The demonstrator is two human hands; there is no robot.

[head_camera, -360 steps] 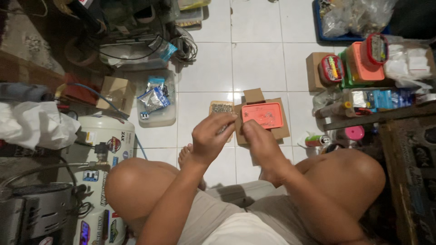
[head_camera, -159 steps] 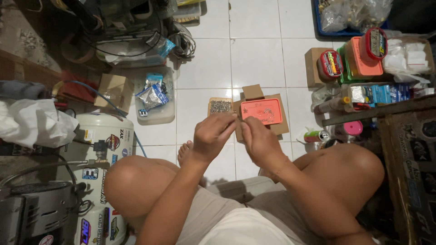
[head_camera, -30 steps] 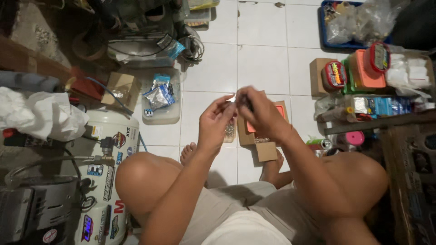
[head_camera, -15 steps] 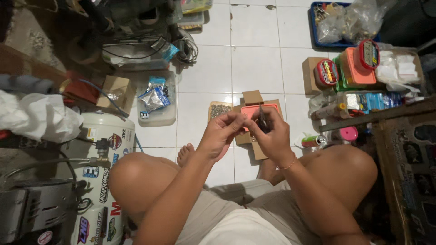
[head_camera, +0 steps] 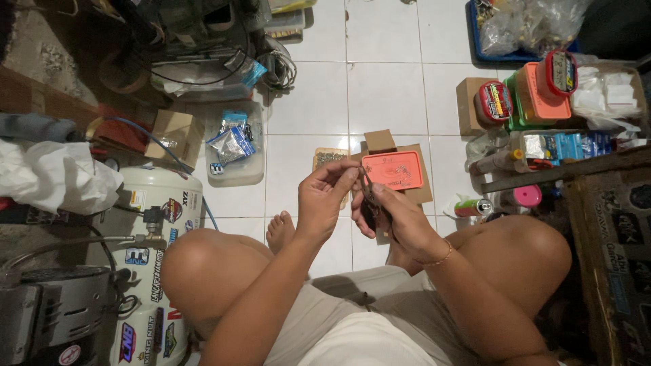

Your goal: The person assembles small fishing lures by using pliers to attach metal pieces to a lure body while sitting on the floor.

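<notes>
White floor tiles [head_camera: 383,95] frame a person seated cross-legged among boxes and containers, both hands raised over an orange lidded tray [head_camera: 392,170] that sits on a cardboard box [head_camera: 380,141]. The left hand [head_camera: 324,203] pinches its thumb and fingertips together around something too small to make out, held against a dark, slender tool [head_camera: 368,193] that the right hand [head_camera: 393,215] grips with its fingers curled round it. The tool's exact kind cannot be told from this view. Both hands meet just above the near edge of the tray, with a small flat holder of tiny parts [head_camera: 329,159] lying just beside the box. A clear plastic tub of bagged items [head_camera: 234,144] stands further left, near a white tank [head_camera: 159,203]. Judging by the close pinch, this fine work appears to call for steady wrists, a light squeeze on the tool, and keeping the hands over the tray so that anything dropped lands there rather than on the tiles.
</notes>
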